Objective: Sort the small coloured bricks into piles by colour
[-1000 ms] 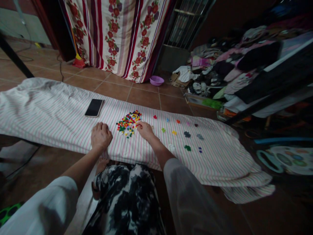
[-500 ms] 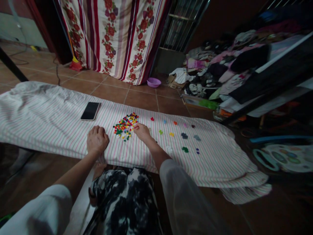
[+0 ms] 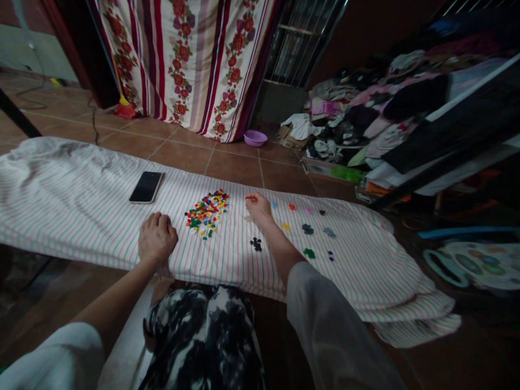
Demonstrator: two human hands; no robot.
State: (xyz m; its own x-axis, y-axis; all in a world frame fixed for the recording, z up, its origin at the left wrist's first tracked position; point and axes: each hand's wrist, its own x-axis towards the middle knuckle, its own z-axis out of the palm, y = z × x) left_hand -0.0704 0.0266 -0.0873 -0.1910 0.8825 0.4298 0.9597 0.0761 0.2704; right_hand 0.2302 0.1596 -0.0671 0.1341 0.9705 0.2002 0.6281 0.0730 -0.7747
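A mixed pile of small coloured pieces (image 3: 207, 213) lies mid-cloth. To its right, my right hand (image 3: 259, 208) is pinched at a small red piece (image 3: 248, 198), over the spot of the red group. My left hand (image 3: 157, 236) rests on the cloth left of the pile, its fingers curled and their tips hidden. Small one-colour groups sit around my right forearm: black (image 3: 255, 244), yellow (image 3: 285, 226), orange (image 3: 291, 207), dark grey (image 3: 307, 228), grey (image 3: 329, 232), green (image 3: 309, 253) and dark blue (image 3: 331, 255).
A phone (image 3: 147, 187) lies on the striped cloth (image 3: 101, 216) behind my left hand. Beyond the cloth are a purple basin (image 3: 255, 138) on the tiled floor, a floral curtain (image 3: 182, 59) and heaped clothes (image 3: 365, 108) at the right.
My right hand has moved right, from the mixed pile to the red group's spot. The black group now shows. The view has shifted slightly; my left hand stays on the cloth.
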